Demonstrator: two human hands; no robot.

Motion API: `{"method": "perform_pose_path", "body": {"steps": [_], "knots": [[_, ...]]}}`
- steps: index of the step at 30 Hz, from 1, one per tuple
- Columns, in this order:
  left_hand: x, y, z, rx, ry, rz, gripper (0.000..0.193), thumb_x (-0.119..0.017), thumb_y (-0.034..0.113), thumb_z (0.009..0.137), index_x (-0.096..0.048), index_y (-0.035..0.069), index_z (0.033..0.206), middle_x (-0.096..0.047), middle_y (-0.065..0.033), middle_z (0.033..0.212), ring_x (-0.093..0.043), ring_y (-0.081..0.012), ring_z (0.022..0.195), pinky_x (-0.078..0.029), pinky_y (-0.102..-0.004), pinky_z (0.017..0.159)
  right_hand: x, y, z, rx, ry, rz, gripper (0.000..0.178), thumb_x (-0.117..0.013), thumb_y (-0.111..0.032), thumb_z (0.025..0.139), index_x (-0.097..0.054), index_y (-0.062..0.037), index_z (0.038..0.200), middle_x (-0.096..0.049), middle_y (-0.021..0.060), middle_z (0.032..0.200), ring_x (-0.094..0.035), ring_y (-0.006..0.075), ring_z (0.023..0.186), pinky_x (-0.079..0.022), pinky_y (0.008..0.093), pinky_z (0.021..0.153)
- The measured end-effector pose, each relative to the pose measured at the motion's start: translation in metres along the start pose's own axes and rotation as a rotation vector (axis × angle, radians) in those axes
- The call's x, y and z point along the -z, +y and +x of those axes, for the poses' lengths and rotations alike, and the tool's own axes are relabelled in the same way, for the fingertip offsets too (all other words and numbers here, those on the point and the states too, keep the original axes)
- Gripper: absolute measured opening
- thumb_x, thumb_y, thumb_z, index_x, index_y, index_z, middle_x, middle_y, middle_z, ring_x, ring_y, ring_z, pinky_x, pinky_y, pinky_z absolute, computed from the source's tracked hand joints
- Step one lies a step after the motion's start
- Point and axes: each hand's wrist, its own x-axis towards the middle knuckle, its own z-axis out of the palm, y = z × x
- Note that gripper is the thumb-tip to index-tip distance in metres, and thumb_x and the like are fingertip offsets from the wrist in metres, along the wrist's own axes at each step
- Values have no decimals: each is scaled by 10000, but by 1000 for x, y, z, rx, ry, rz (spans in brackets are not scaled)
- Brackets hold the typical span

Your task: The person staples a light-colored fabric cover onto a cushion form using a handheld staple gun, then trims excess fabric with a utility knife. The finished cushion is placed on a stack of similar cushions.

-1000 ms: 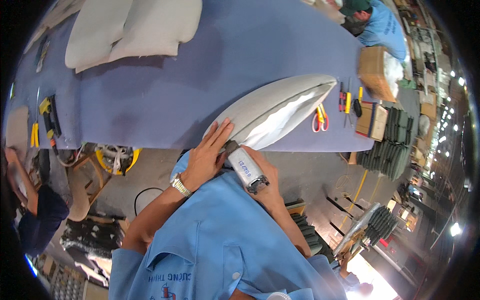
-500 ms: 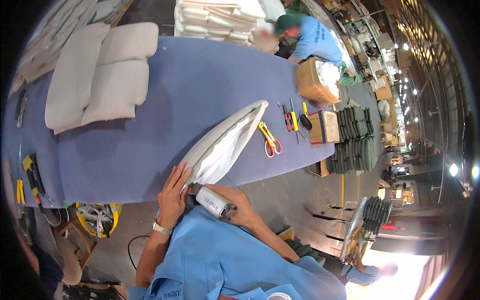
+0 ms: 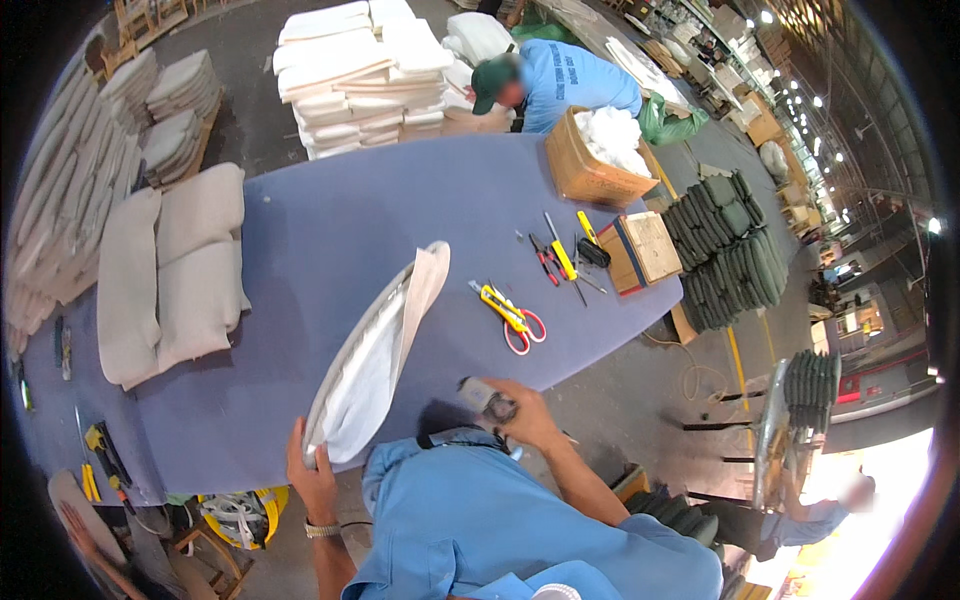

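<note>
My left hand (image 3: 312, 478) grips the near end of a long, curved beige upholstered panel (image 3: 372, 335), with fingers wrapped round its edge. The panel stands tilted over the near side of the table, and white lining (image 3: 362, 408) shows on its inner side. To the right, my right hand (image 3: 528, 415) is closed round a grey tool (image 3: 487, 400) that looks like a staple gun, held over the table's near edge, apart from the panel. Red-handled scissors (image 3: 526, 334) lie on the table beyond it, with a yellow cutter (image 3: 500, 306) against them.
The blue-covered table (image 3: 300, 220) bears beige cushions (image 3: 175, 275) at left. Pliers (image 3: 545, 262), a yellow-handled screwdriver (image 3: 561, 257), a wooden box (image 3: 640, 252) and a carton of white stuffing (image 3: 590, 170) lie right. A co-worker in blue (image 3: 570, 85) bends beyond the table.
My right hand has drawn the tool away from the panel, to the right. My left hand has moved from resting on the panel to gripping its near end, and the panel is more upright.
</note>
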Motion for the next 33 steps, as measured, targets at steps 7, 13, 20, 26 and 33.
{"method": "perform_pose_path", "body": {"steps": [7,13,20,26,33], "knots": [[-17,-10,-33,42,85,7,557,-628,76,924,-499,-44,1452,-585,-226,1436,-574,-376,1308,-421,-438,1120,60,142,75,-255,306,-108,841,-840,-276,763,-460,-83,1488,-591,239,1352,-567,431,1254,-475,481,1059],[-52,9,-44,232,341,-287,624,-622,74,946,-399,-45,1517,-458,-233,1548,-470,-321,1412,-353,-428,1184,55,221,143,-289,508,-102,752,-804,-304,789,-496,-77,1437,-562,238,1344,-523,445,1292,-457,477,1074],[-60,0,-68,348,407,-321,554,-638,72,931,-474,-47,1447,-548,-173,1420,-540,-271,1293,-401,-391,1124,42,159,175,-164,262,-194,724,-796,-320,798,-532,-139,1447,-504,241,1464,-511,415,1335,-431,487,1117],[-59,-18,-89,420,258,-296,651,-758,254,917,-486,50,1471,-537,-170,1425,-525,-298,1303,-416,-385,1120,19,60,231,235,-58,91,714,-826,-167,778,-557,-161,1439,-530,173,1497,-515,380,1362,-431,446,1132],[-71,15,-85,549,437,-433,360,-666,144,981,-622,-69,1267,-713,-192,1148,-699,-338,940,-542,-395,827,45,65,236,497,-369,46,698,-862,-83,743,-619,-167,1392,-661,75,1369,-624,294,1257,-488,408,1093]]}}
